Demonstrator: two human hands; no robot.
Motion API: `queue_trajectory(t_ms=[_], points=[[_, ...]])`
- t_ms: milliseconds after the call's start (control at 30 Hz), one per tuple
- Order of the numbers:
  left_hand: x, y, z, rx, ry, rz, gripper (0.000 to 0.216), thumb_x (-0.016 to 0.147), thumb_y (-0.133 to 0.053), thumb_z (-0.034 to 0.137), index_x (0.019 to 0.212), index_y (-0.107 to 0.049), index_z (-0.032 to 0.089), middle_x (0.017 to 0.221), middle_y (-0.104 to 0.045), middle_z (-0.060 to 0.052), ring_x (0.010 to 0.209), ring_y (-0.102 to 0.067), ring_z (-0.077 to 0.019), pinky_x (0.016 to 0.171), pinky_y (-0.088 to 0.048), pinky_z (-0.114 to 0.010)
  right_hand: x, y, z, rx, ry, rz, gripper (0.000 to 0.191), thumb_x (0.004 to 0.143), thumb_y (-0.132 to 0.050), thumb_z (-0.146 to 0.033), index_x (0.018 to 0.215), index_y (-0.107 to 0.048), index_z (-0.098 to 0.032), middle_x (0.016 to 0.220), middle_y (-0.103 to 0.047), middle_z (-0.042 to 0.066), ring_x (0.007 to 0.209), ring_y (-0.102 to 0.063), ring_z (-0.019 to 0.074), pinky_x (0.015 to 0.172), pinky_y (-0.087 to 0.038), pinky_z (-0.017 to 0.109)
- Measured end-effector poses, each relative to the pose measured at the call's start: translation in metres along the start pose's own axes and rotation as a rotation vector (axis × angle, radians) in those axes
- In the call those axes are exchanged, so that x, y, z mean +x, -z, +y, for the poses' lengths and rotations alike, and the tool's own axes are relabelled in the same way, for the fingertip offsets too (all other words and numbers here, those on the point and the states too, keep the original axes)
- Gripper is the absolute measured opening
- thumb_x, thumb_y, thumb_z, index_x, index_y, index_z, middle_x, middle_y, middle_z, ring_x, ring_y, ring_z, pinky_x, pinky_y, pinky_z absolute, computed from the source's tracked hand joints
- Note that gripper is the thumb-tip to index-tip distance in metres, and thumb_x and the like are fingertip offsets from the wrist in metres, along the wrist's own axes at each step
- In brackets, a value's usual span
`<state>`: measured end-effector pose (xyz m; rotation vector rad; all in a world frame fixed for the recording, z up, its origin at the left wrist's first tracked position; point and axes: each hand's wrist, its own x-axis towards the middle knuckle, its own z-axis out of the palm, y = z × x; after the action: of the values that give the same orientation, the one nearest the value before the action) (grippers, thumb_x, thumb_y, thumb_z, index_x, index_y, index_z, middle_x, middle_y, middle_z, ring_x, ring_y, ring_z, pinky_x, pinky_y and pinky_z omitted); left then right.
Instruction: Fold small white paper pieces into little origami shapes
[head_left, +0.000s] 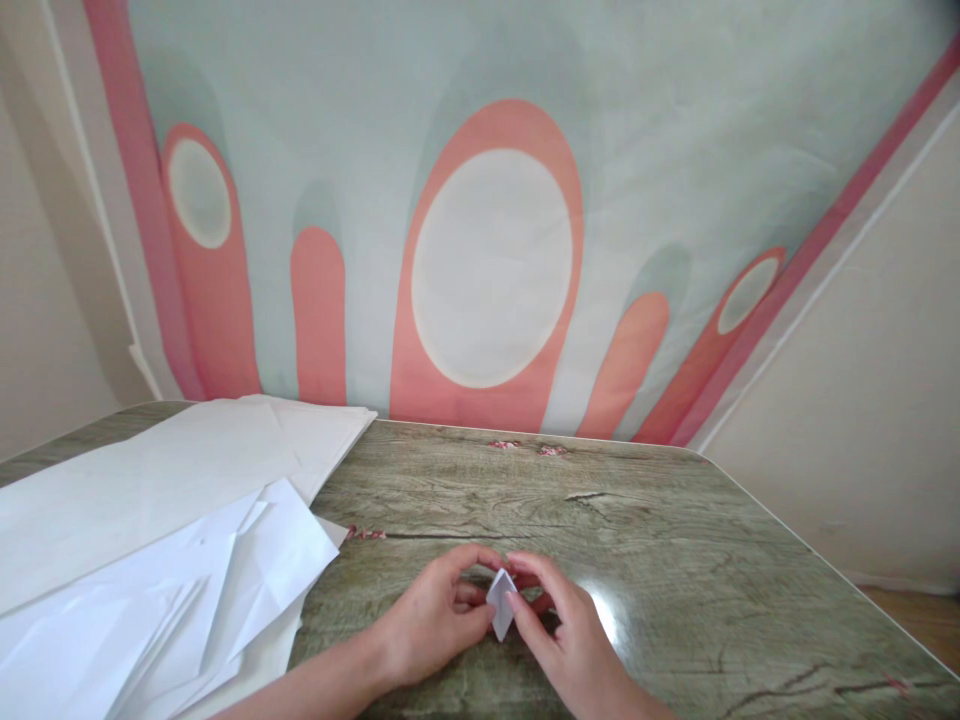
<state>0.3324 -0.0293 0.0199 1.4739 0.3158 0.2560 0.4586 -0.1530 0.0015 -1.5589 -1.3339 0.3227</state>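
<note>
A small folded piece of white paper (pixel 501 603) is pinched between both my hands, just above the wood-grain table (pixel 675 540). My left hand (pixel 439 620) curls its fingers round the paper's left side. My right hand (pixel 562 630) grips its right side, with the fingertips pressed on the fold. Both hands are at the table's near middle edge, close together and touching over the paper.
A loose stack of large white paper sheets (pixel 150 540) covers the table's left part. A wall cloth with pink arches (pixel 491 270) hangs behind the table. The table's right edge (pixel 825 570) drops to a wooden floor.
</note>
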Motion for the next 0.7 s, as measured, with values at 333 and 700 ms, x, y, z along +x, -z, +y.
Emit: queue_trajectory(t_ms=[333,700], points=[[0.0,0.004,-0.009,0.214,-0.147,0.092,0.03,0.075,-0.052,0.01,0.102,-0.06,0.017,0.102,-0.063,-0.004,0.083,-0.063,-0.016,0.074,-0.05,-0.026,0.002,0.003,0.005,-0.14,0.233,-0.015,0.037,0.09,-0.044,-0.011,0.12,-0.06,-0.026,0.111,-0.065,0.006,0.098,-0.063,0.0183,0.084,-0.053,0.03],[-0.003,0.013,0.0,0.856,-0.325,0.066,0.029,0.08,-0.051,0.009,0.095,-0.071,0.025,0.098,-0.07,-0.001,0.09,-0.064,-0.0178,0.083,-0.047,-0.025,0.004,0.006,0.01,-0.263,0.212,-0.079,0.035,0.087,-0.049,-0.01,0.111,-0.066,-0.028,0.1,-0.069,0.005,0.09,-0.064,0.0196,0.079,-0.053,0.032]])
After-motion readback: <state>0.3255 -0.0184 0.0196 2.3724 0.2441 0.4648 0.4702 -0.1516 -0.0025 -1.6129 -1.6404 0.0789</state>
